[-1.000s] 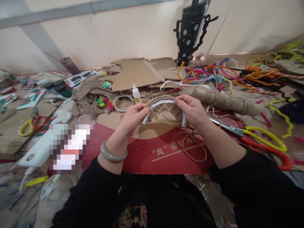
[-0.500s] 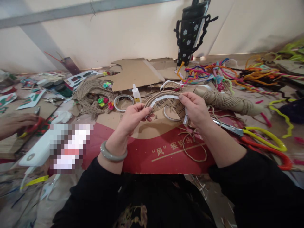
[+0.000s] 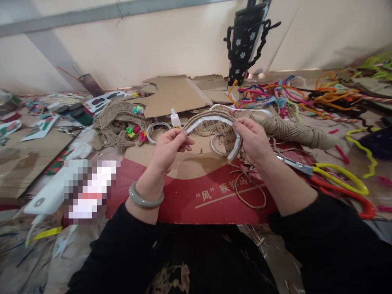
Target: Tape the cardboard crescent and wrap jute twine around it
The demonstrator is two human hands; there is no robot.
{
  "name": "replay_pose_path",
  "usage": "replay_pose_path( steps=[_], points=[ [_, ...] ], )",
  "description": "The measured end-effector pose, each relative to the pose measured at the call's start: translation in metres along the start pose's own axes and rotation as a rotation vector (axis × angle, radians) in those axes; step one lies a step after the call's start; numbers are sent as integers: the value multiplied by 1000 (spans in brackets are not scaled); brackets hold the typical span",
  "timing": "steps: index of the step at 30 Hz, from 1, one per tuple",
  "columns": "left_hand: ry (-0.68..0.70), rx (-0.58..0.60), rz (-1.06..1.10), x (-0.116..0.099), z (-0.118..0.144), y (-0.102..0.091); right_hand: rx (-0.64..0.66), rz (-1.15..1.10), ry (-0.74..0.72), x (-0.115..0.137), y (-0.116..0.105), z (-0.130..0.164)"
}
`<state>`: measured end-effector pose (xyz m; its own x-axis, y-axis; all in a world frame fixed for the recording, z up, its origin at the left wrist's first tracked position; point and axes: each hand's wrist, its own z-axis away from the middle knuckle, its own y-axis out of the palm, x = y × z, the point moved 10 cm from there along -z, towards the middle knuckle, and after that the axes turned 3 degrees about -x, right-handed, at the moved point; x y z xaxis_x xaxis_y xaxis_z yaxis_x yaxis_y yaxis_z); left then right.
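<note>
Between both hands (image 3: pixel 214 141) — twine-wrapped arch (image 3: pixel 211 118)

Left hand (image 3: pixel 168 148) and right hand (image 3: pixel 252 139) pinch opposite ends of a jute-wrapped arch (image 3: pixel 211 118) above red cardboard (image 3: pixel 196 196).

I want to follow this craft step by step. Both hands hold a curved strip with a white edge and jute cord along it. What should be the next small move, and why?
Probably slide the right hand further down the curved strip, pressing the jute cord onto the white edge. The left hand pinches one end, the right pinches near the other, and the white edge between them looks bare on its inner side.
</note>
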<state>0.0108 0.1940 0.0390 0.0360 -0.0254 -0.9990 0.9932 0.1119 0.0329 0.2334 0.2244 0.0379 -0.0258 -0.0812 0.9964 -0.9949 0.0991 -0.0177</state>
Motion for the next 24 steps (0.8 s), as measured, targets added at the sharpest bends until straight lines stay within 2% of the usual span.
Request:
replay_pose_path(
  steps=[2,5,7,13,16,24],
  points=[
    [16,-60,45,0,-3,-9,164,54,47,-1,15,7],
    [26,-109,86,0,-6,-15,517,167,70,0,47,27],
    [12,-77,80,2,-5,-10,623,229,44,1,57,36],
    [-28,141,1,7,7,23,503,232,-50,3,52,28],
    [-17,202,-18,7,10,32,473,299,-99,1,50,26],
    [2,259,39,5,12,34,470,75,72,-4,49,30]
  ],
)
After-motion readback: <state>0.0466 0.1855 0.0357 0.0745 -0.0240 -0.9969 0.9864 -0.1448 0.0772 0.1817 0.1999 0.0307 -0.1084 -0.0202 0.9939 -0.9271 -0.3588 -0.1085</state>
